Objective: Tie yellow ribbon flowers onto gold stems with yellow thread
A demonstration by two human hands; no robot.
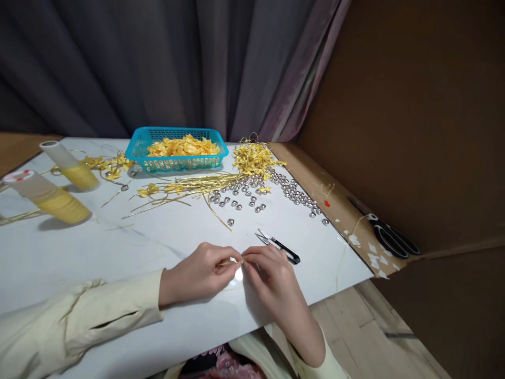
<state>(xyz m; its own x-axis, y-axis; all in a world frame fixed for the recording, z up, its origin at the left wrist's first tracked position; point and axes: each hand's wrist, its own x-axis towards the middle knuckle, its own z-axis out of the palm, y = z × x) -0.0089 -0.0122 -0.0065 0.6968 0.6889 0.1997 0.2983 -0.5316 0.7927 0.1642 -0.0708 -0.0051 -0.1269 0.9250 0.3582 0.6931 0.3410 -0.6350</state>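
My left hand (205, 271) and my right hand (274, 276) meet fingertip to fingertip just above the white table. Both are closed in a pinch on a thin yellowish strand (232, 261), most of which the fingers hide. Just beyond my right hand lies a pair of thread snips (281, 246) with black handles, blades pointing left. Farther back, silver heart-shaped beads (252, 199) are scattered beside a bundle of gold cords (197, 184). A heap of yellow ribbon bows (254, 158) sits behind the beads.
A blue plastic basket (177, 164) of yellow petal-like pieces (183, 146) stands at the back. Two spools of yellow thread (63, 205) lean at the left. Black-handled scissors (389, 237) lie on cardboard by the right wall. A grey curtain (158, 63) hangs behind the table.
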